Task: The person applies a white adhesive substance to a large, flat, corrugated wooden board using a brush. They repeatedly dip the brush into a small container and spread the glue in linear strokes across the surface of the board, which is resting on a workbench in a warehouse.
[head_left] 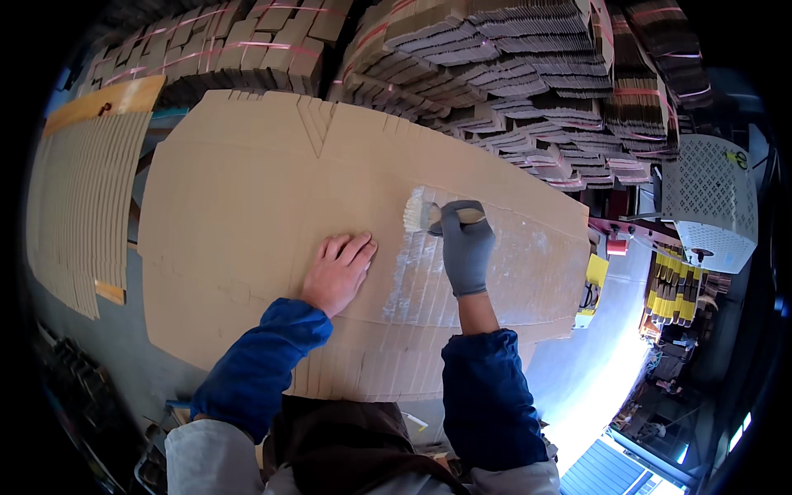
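My left hand (pixel 340 271), bare, lies flat with its fingers outstretched on a large brown cardboard sheet (pixel 231 198). In a grey glove, my right hand (pixel 468 254) is closed round the handle of a brush (pixel 417 211). The pale bristles point left and touch the cardboard. A whitish, streaky coating (pixel 511 264) covers the right part of the sheet under and around the brush. Narrow parallel strips or lines run through the coated area, and their lower ends show near the front edge.
Bundled stacks of flat cardboard (pixel 495 58) rise behind the sheet. At the left, overlapping cardboard pieces (pixel 82 198) lie by a wooden board (pixel 124 101). On the right are a perforated white panel (pixel 714 198), a yellow item (pixel 592 285) and yellow-and-dark bundles (pixel 675 289).
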A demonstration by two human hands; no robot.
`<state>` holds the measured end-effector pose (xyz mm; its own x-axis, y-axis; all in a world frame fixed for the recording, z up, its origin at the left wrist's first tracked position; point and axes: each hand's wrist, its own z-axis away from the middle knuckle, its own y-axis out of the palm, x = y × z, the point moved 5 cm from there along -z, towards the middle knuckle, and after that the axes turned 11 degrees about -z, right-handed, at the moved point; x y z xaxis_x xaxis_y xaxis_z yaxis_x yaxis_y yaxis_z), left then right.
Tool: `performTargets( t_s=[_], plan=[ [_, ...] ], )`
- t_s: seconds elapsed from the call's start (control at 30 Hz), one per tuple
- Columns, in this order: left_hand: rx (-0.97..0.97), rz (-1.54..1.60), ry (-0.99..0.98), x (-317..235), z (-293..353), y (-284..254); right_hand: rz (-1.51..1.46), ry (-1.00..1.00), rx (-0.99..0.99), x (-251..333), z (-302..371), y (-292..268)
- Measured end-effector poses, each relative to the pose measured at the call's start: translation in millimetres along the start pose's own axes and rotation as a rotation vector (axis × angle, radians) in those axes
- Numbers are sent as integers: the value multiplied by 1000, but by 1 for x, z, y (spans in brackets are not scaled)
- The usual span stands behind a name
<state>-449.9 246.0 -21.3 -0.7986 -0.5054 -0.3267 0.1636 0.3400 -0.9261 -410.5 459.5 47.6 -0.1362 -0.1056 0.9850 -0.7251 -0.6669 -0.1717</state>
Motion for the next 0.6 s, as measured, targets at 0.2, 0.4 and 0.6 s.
performTargets(
  t_s=[0.2, 0.4, 0.6],
  plan=[
    [-15, 14, -24, 0, 1, -1, 9, -78, -12, 11, 7, -4],
    [-28, 10, -21, 1, 2, 1, 209, -85, -25, -1, 4, -28],
    [0, -18, -8, -3, -1, 3, 248, -108, 24, -6, 43, -23]
  ],
)
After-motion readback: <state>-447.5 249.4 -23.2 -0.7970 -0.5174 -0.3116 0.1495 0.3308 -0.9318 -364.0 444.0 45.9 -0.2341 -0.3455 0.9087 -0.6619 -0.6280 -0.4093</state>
